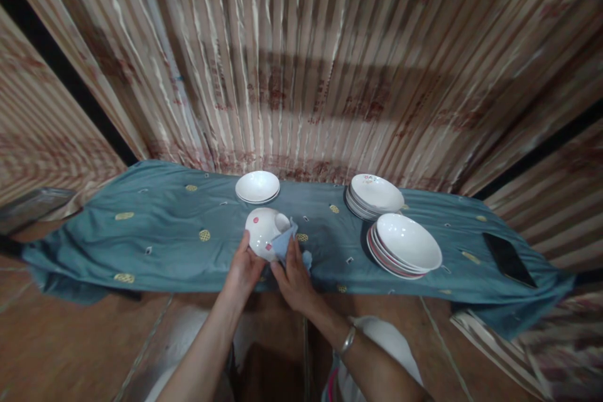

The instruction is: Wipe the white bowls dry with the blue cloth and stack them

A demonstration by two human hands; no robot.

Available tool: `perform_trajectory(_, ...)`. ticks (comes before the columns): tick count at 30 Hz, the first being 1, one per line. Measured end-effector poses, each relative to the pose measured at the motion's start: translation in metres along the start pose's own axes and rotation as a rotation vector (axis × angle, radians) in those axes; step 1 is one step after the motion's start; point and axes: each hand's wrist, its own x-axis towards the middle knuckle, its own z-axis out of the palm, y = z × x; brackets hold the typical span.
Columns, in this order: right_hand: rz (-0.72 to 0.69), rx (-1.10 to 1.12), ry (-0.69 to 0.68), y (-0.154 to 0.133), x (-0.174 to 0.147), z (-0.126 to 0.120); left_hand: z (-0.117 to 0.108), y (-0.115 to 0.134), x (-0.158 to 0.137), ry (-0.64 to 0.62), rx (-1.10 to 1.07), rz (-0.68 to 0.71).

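Observation:
My left hand [245,267] grips the edge of a white bowl [261,235] with red marks. The bowl is tilted so that its underside and foot ring face me. A light blue cloth [283,244] lies under the fingers of my right hand [293,273], pressed against the bowl's right side near the foot ring. Part of the cloth hangs out beyond that hand. Just behind the held bowl, a small stack of white bowls [257,186] stands on the table.
A teal patterned cloth [174,251] covers the long table. On the right stand two stacks of dishes, a rear stack [377,193] and a nearer stack of bowls [409,243]. A black phone [509,259] lies at the far right. Striped curtains [301,75] hang behind.

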Motion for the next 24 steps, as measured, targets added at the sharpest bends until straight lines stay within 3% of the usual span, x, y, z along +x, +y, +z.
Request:
perform_trajectory(13,-0.402,-0.315,-0.013,-0.024,-0.013,-0.009,0.005,0.003,-0.007,0.016,0.050,0.010)
perform_trajectory(24,-0.556,-0.450,0.079,-0.032,0.011,-0.032,0.010,-0.002,-0.012,0.003,0.160,0.143)
